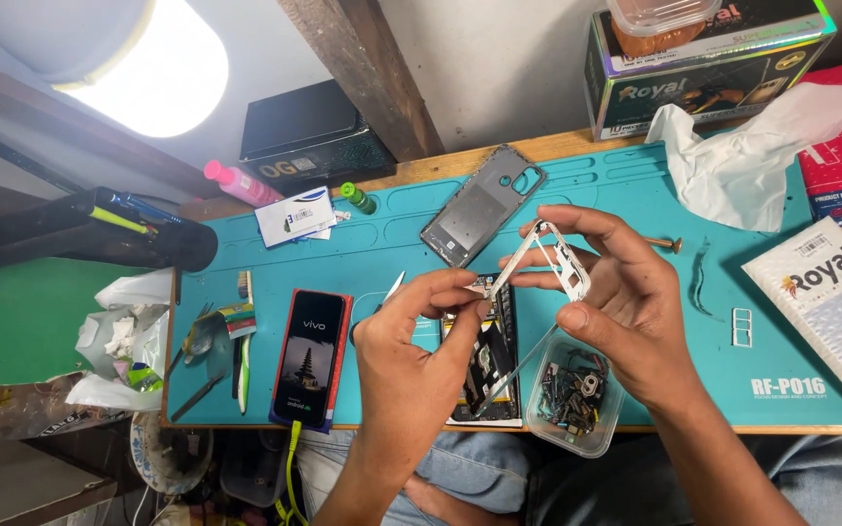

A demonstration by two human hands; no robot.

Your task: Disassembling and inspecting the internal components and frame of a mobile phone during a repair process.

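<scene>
My right hand (616, 302) holds a white plastic phone frame piece (562, 263) up over the teal work mat (635, 195). My left hand (411, 341) pinches a thin metal tool (393, 287) and touches the lower end of that frame. Under both hands lies an opened phone (494, 365) with its insides showing. A grey phone back cover (479, 206) rests on the mat behind the hands.
A lit phone in a red case (312, 356) with a green cable lies left. A clear tub of small parts (575, 394) sits at the front edge. Crumpled white tissue (743, 161), boxes (704, 68), a white packet (830, 302), a toothbrush (244, 336) and tweezers (197, 397) surround the mat.
</scene>
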